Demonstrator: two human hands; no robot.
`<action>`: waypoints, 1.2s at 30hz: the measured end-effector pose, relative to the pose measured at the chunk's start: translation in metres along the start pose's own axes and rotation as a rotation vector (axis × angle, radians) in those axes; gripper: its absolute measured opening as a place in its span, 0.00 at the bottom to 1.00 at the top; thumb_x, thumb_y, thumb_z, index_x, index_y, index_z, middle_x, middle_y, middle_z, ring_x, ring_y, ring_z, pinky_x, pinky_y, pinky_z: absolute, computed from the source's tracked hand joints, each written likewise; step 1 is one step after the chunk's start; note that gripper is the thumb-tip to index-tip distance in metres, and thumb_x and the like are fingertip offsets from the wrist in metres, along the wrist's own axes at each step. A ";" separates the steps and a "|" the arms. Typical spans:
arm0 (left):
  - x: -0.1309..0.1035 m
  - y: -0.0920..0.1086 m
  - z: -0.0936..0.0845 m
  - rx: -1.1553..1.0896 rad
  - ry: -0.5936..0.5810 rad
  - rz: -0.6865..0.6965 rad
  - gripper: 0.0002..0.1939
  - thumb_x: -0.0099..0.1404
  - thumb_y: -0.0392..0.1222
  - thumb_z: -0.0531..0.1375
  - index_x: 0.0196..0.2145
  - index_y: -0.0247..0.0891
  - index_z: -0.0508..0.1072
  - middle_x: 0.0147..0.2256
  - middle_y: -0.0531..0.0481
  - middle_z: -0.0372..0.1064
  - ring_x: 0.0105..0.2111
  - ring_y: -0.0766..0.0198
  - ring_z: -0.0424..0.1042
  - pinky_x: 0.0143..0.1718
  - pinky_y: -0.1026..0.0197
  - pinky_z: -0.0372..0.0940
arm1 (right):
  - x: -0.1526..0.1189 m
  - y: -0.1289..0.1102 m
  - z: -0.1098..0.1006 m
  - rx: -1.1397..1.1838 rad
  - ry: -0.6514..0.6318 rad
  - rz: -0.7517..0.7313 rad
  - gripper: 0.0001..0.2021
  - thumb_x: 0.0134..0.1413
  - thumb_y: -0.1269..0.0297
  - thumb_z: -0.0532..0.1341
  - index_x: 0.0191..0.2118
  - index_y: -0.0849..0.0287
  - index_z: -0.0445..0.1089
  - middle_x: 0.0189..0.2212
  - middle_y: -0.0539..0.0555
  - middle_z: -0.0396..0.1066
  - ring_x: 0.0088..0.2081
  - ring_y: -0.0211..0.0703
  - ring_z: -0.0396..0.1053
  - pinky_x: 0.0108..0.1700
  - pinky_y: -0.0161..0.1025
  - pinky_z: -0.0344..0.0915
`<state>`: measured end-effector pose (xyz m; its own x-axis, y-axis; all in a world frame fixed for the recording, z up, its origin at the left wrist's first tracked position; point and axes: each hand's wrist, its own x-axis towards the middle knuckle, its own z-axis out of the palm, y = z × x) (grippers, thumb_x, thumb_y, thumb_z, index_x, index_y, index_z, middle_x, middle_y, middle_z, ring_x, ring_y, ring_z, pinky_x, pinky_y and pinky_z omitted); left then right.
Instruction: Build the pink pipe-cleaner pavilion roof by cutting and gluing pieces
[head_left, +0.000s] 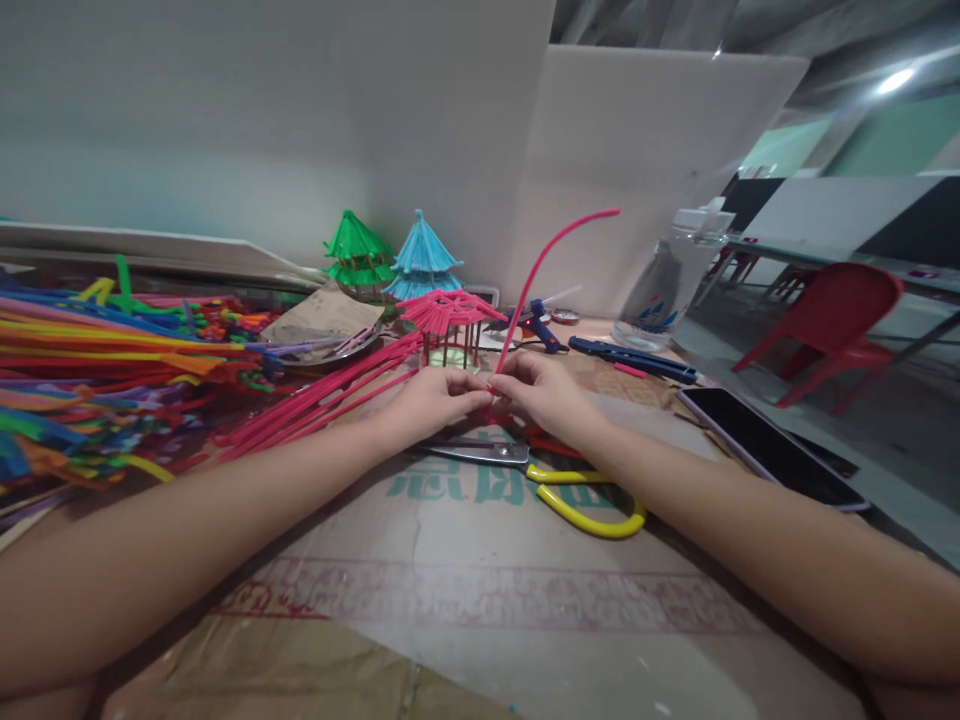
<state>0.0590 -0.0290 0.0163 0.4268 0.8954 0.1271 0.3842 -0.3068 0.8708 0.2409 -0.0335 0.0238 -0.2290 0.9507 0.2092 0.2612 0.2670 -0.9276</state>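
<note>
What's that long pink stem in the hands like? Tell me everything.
The pink stem is long, thin and evenly coloured, apparently a fuzzy pipe cleaner. The right hand pinches it; from there it rises and arches rightward to a free tip. Its lower end is hidden; whether the left hand grips it is unclear.

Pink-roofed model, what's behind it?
Behind the pink-roofed model stands a blue-roofed model, its tiered roof showing. The nearer one covers much below that; the farther one's base can't be made out.
</note>
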 end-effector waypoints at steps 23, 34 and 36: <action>-0.002 0.007 0.001 -0.011 -0.025 -0.002 0.16 0.60 0.50 0.60 0.34 0.33 0.77 0.22 0.54 0.68 0.20 0.70 0.61 0.21 0.69 0.53 | -0.002 -0.008 -0.002 -0.145 -0.028 -0.056 0.06 0.50 0.62 0.62 0.30 0.59 0.68 0.24 0.47 0.68 0.24 0.36 0.65 0.26 0.33 0.61; 0.002 -0.002 -0.002 -0.053 -0.075 -0.013 0.20 0.62 0.54 0.59 0.36 0.32 0.78 0.21 0.54 0.67 0.19 0.71 0.59 0.19 0.68 0.50 | -0.003 -0.007 -0.002 0.041 -0.074 0.108 0.06 0.52 0.63 0.63 0.32 0.57 0.66 0.21 0.47 0.71 0.19 0.37 0.69 0.18 0.31 0.58; 0.002 -0.001 -0.002 -0.051 -0.073 -0.013 0.19 0.62 0.53 0.60 0.37 0.32 0.78 0.22 0.54 0.68 0.19 0.71 0.60 0.20 0.68 0.50 | -0.003 -0.007 -0.002 0.043 -0.066 0.109 0.06 0.52 0.63 0.63 0.32 0.57 0.65 0.20 0.46 0.70 0.18 0.36 0.67 0.17 0.30 0.56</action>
<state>0.0576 -0.0265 0.0164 0.4817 0.8724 0.0824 0.3484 -0.2769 0.8955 0.2421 -0.0378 0.0304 -0.2633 0.9608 0.0867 0.2479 0.1542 -0.9564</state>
